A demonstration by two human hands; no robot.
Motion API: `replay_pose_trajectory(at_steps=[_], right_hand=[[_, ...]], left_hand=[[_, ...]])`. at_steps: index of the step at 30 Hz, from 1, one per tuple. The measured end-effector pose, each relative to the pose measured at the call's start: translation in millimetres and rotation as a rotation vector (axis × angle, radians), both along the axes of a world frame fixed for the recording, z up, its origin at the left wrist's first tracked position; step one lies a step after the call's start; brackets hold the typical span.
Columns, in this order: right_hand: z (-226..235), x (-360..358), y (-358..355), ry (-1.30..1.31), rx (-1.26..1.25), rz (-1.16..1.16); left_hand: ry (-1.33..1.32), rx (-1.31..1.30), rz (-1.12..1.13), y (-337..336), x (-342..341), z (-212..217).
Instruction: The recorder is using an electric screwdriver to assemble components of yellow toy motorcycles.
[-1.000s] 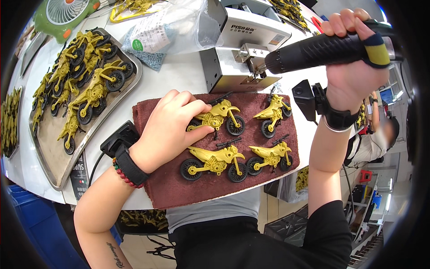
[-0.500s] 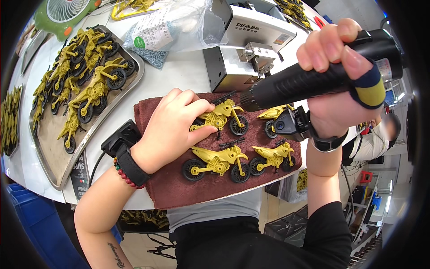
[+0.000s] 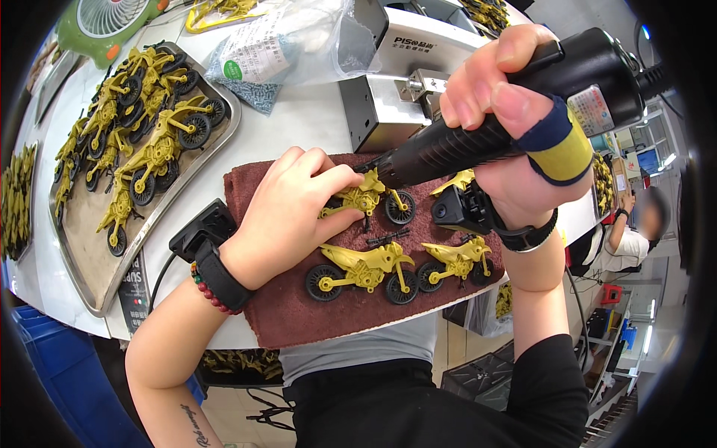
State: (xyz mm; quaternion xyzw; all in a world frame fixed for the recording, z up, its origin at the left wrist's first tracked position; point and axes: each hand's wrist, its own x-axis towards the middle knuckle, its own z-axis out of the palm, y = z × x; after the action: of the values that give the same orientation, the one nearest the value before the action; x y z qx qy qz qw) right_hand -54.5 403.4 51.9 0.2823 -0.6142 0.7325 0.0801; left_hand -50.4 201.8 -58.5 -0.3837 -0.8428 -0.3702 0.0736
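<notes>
My left hand [image 3: 295, 209] presses down on a yellow toy motorbike [image 3: 370, 200] lying on a dark red towel [image 3: 299, 313]. My right hand [image 3: 515, 127] grips a black electric screwdriver [image 3: 478, 134] with a yellow and blue band; its tip points down-left at that same motorbike, close to my left fingers. Two more yellow toy motorbikes [image 3: 358, 270] [image 3: 454, 261] lie on the towel nearer to me. A fourth one [image 3: 457, 181] is mostly hidden behind my right wrist.
A metal tray [image 3: 97, 261] at the left holds several yellow toy motorbikes. A grey metal machine [image 3: 388, 112] stands behind the towel, with a clear plastic bag [image 3: 284, 52] and a green fan [image 3: 112, 19] further back. Another person [image 3: 635, 231] sits at the right.
My right hand has brought the screwdriver down and left, from beside the grey machine to the motorbike under my left hand. My left hand has stayed in place.
</notes>
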Motion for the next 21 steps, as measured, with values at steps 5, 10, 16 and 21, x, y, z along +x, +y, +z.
replay_pose_trajectory(at_steps=[5,10,16,21], right_hand=[[3.2,2.1,-3.4,0.061,0.014,-0.068],[75.3,12.7,54.8,0.163,-0.146,0.014],[64.1,-10.3,28.8,0.201,-0.106,-0.274],[39.4,-28.8,19.4,0.384,-0.059,-0.391]], left_hand=[[-0.013,-0.008,-0.003,-2.5,0.2,-2.6],[0.001,-0.008,-0.014,2.0,1.6,-0.3],[-0.030,-0.001,-0.010,3.0,-1.0,-0.1],[-0.046,-0.007,-0.005,-1.6,0.0,0.0]])
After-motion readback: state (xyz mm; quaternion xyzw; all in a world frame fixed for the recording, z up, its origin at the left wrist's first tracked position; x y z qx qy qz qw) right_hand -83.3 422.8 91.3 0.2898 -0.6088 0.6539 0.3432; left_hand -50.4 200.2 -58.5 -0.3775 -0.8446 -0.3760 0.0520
